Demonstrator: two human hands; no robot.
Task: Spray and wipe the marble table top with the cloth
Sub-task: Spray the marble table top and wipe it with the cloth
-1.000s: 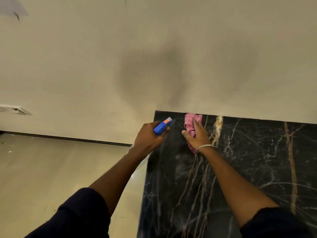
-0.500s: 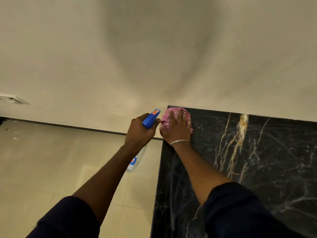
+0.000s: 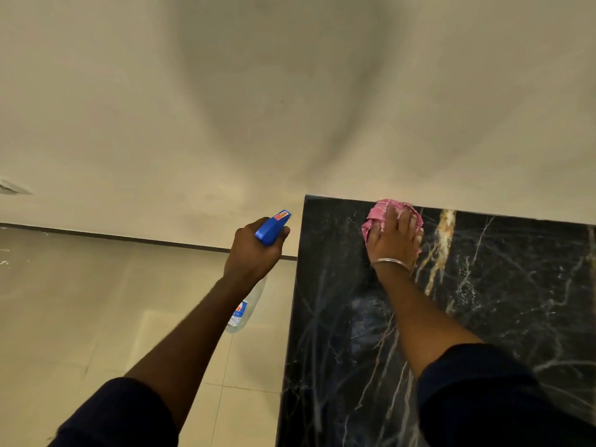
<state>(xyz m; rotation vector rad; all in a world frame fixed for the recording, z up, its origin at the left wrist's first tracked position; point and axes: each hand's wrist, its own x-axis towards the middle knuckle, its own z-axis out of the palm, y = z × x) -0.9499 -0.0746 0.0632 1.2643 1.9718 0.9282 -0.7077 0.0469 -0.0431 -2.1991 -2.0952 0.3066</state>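
The black marble table top (image 3: 503, 317), veined in white and gold, fills the lower right. A crumpled pink cloth (image 3: 377, 214) lies on it near the far edge, a little in from the left corner. My right hand (image 3: 395, 241) presses flat on the cloth with straight fingers; a thin bangle circles the wrist. My left hand (image 3: 253, 253) hovers over the floor just left of the table's edge and grips a spray bottle (image 3: 272, 227) with a blue head; its clear body hangs below the hand.
A plain cream wall (image 3: 290, 108) rises directly behind the table. Beige floor tiles (image 3: 96, 317) spread out to the left, with a dark skirting line along the wall's base. A small vent (image 3: 13, 187) sits low on the wall at far left.
My right hand slid the cloth from the table's far left corner rightward along the far edge. The left hand with the bottle stayed off the table's left edge.
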